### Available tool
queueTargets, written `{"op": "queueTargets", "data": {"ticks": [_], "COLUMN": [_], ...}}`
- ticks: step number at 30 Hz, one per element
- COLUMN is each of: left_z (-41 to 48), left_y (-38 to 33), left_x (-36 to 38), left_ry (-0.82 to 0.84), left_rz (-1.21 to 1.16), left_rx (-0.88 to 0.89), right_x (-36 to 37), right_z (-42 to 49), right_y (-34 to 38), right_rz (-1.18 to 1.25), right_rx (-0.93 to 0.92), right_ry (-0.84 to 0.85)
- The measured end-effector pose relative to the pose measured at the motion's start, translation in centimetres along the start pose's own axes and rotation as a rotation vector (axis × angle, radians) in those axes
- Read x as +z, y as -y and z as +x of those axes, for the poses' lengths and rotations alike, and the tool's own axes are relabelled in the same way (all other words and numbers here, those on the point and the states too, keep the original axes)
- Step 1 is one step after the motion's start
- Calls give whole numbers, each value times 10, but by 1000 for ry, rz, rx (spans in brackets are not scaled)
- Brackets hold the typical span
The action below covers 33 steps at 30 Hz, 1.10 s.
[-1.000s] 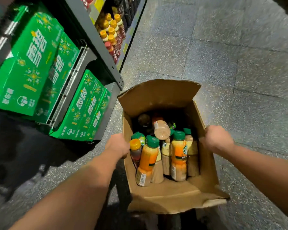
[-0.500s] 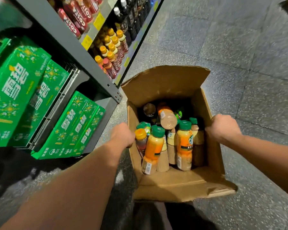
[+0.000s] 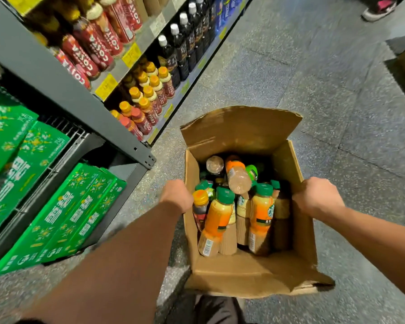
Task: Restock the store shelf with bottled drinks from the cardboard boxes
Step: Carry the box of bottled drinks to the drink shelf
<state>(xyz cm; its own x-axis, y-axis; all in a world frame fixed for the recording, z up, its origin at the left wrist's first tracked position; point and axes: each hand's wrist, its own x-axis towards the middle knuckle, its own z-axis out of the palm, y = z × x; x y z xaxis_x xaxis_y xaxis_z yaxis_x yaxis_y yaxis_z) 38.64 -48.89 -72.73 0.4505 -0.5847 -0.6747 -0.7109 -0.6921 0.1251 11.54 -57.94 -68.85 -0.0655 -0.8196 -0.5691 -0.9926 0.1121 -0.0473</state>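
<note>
An open cardboard box hangs in front of me above the grey floor, its far flap standing up. Inside stand several bottled drinks with orange and beige labels and green or yellow caps; one bottle lies tilted on top. My left hand grips the box's left wall and my right hand grips the right wall, fingers curled over the rims. The store shelf runs along the left, its rows filled with red and yellow-capped bottles.
Green drink cartons are stacked low on the left by the shelf's end post. Dark bottles line the farther shelf. A person's shoe shows at the top right. Grey tiled floor spreads ahead and right.
The box, held in both hands, has travelled forward along the aisle; the shelf's bottle rows have come closer and the green cartons have slid back to the left. Both grips are unchanged.
</note>
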Motion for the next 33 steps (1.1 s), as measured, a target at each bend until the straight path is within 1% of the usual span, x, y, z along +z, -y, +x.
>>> {"op": "queueTargets", "data": {"ticks": [4, 8, 13, 16, 19, 21, 24, 26, 33], "left_z": [29, 50, 65, 69, 73, 74, 79, 84, 114], "left_y": [-24, -51, -89, -113, -133, -145, -161, -168, -174], "left_x": [-15, -30, -48, -55, -61, -64, -64, -62, -59], "left_ry": [48, 40, -27, -35, -35, -65, -81, -70, -48], "left_rz": [15, -92, -101, -93, -154, -231, -342, -364, -427], "left_rx": [-62, -116, -157, -201, -266, -313, -387, -428, -429], "right_x": [-19, -35, -67, -91, -119, -135, -153, -161, -176], "right_z": [39, 79, 138, 172, 198, 213, 234, 248, 285], "right_y": [11, 19, 32, 38, 45, 51, 61, 71, 103], "right_rz": [-43, -33, -50, -82, -136, -172, -226, -250, -363], "right_rx": [-17, -47, -147, -231, -316, -361, -393, -415, -486], "right_ry": [2, 10, 26, 43, 45, 43, 28, 12, 25]}}
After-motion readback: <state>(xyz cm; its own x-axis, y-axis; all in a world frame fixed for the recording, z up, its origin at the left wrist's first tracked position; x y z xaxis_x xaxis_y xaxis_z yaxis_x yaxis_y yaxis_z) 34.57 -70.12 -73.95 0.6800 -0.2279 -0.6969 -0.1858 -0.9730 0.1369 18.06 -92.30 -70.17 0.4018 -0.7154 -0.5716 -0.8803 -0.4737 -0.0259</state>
